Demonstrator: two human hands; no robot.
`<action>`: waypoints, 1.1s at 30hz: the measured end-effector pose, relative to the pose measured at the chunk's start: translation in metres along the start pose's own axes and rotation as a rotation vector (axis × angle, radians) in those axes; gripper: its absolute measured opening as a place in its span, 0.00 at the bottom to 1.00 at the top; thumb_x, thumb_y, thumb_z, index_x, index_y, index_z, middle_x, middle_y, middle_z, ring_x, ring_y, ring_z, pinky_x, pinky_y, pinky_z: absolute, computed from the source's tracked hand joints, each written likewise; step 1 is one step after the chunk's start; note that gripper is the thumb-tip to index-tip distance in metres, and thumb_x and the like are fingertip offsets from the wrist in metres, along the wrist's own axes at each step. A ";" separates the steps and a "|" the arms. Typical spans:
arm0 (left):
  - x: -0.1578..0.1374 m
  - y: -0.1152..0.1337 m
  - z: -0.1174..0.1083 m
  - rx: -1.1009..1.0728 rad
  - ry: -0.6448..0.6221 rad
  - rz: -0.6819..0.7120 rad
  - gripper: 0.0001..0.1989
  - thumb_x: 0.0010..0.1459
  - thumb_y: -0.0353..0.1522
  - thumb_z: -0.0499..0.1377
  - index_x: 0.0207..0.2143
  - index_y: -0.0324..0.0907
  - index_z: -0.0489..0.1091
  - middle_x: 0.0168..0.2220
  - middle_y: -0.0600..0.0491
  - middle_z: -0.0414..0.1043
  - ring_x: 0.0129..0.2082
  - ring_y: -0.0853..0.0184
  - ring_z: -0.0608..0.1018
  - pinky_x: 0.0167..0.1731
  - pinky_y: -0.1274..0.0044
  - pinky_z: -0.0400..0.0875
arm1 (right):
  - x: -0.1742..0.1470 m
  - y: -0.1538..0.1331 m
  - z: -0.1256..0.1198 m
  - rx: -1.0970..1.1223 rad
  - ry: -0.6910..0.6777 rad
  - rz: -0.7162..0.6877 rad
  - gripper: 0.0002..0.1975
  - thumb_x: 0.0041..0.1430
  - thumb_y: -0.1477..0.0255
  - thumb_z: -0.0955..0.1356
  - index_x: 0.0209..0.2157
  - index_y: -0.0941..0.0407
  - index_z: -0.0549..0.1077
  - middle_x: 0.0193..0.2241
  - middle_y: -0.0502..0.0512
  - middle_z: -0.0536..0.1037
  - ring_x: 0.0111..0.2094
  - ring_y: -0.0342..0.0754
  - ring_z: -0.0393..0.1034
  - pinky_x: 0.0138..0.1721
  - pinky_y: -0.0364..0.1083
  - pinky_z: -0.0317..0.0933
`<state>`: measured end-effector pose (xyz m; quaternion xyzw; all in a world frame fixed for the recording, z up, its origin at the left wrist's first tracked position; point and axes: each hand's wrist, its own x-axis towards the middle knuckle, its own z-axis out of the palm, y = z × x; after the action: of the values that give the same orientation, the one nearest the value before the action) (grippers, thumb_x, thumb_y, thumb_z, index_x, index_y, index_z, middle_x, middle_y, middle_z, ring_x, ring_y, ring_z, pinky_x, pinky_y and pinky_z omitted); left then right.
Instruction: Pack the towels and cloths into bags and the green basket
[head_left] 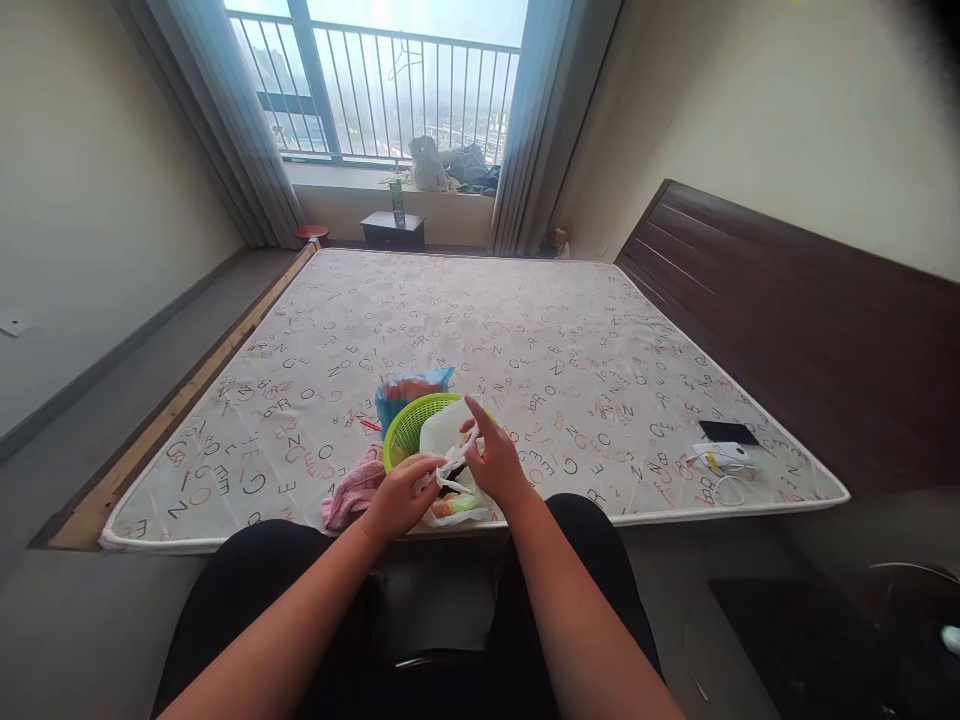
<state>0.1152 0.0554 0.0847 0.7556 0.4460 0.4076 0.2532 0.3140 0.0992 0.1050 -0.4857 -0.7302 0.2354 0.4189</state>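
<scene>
My left hand [403, 494] pinches a twisted white strip of a plastic bag [454, 464]. Across from it, my right hand [491, 456] grips the same strip, its index finger pointing up. Below the hands, part of the thin bag shows green and orange contents [452, 505] that I cannot make out. Just behind stands a lime-green mesh basket [405, 437], with something white inside it, partly covered by my hands. A blue plastic bag [415, 388] with reddish contents lies against the basket's far side. At its left rests a crumpled pink cloth [355, 488].
All this sits at the near edge of a letter-printed mattress [480, 310]. A black phone-like slab [729, 432] and a white device with a cable [721, 456] lie at right. A dark headboard [780, 320] borders the right side; a small dark table [393, 230] stands beyond.
</scene>
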 end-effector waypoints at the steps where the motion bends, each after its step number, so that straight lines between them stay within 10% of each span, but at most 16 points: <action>1: 0.000 0.001 0.000 0.011 0.025 0.053 0.14 0.61 0.27 0.57 0.48 0.43 0.76 0.43 0.49 0.79 0.44 0.63 0.80 0.47 0.70 0.76 | 0.001 -0.001 -0.001 0.001 -0.009 -0.041 0.31 0.59 0.79 0.62 0.64 0.49 0.65 0.45 0.54 0.79 0.45 0.49 0.74 0.50 0.51 0.66; 5: -0.002 0.002 -0.004 0.077 0.160 0.175 0.13 0.60 0.30 0.62 0.48 0.44 0.73 0.43 0.49 0.75 0.47 0.61 0.77 0.50 0.66 0.74 | 0.002 -0.010 -0.006 0.043 -0.027 -0.116 0.11 0.65 0.73 0.65 0.44 0.50 0.78 0.48 0.55 0.80 0.51 0.52 0.73 0.54 0.53 0.64; 8: -0.002 -0.005 -0.005 0.079 0.288 0.133 0.32 0.57 0.35 0.67 0.61 0.45 0.62 0.57 0.42 0.67 0.59 0.54 0.71 0.57 0.59 0.69 | -0.001 -0.022 -0.010 0.096 -0.107 -0.187 0.10 0.68 0.70 0.65 0.39 0.51 0.80 0.43 0.54 0.82 0.47 0.51 0.75 0.54 0.53 0.64; 13: -0.001 -0.015 -0.003 -0.054 0.105 0.022 0.56 0.55 0.40 0.69 0.73 0.47 0.34 0.71 0.37 0.49 0.70 0.49 0.57 0.65 0.53 0.57 | -0.007 -0.041 -0.007 0.188 -0.316 -0.234 0.12 0.68 0.69 0.63 0.40 0.52 0.80 0.38 0.54 0.82 0.42 0.49 0.75 0.50 0.49 0.66; 17: -0.002 -0.009 0.002 -0.056 -0.093 -0.028 0.43 0.54 0.38 0.68 0.69 0.47 0.54 0.65 0.41 0.64 0.64 0.51 0.68 0.63 0.57 0.63 | -0.010 -0.047 -0.005 0.244 -0.387 -0.101 0.14 0.68 0.65 0.62 0.42 0.49 0.80 0.41 0.52 0.81 0.43 0.49 0.75 0.50 0.49 0.67; 22: -0.003 -0.004 0.011 -0.053 -0.210 -0.187 0.10 0.61 0.36 0.60 0.41 0.42 0.76 0.35 0.50 0.78 0.35 0.63 0.78 0.39 0.71 0.73 | -0.009 -0.041 -0.002 0.407 -0.231 0.103 0.18 0.68 0.60 0.61 0.39 0.52 0.80 0.34 0.54 0.81 0.37 0.50 0.75 0.44 0.49 0.69; 33: 0.010 -0.001 0.000 -0.399 -0.048 -0.363 0.14 0.62 0.42 0.59 0.39 0.42 0.77 0.40 0.50 0.79 0.41 0.61 0.78 0.44 0.72 0.72 | 0.005 -0.008 0.012 0.821 -0.154 0.632 0.20 0.60 0.52 0.65 0.33 0.56 0.72 0.22 0.49 0.74 0.21 0.44 0.70 0.26 0.43 0.66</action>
<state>0.1175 0.0652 0.0876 0.6079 0.4788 0.4172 0.4766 0.2990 0.1007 0.1068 -0.4594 -0.4243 0.6522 0.4285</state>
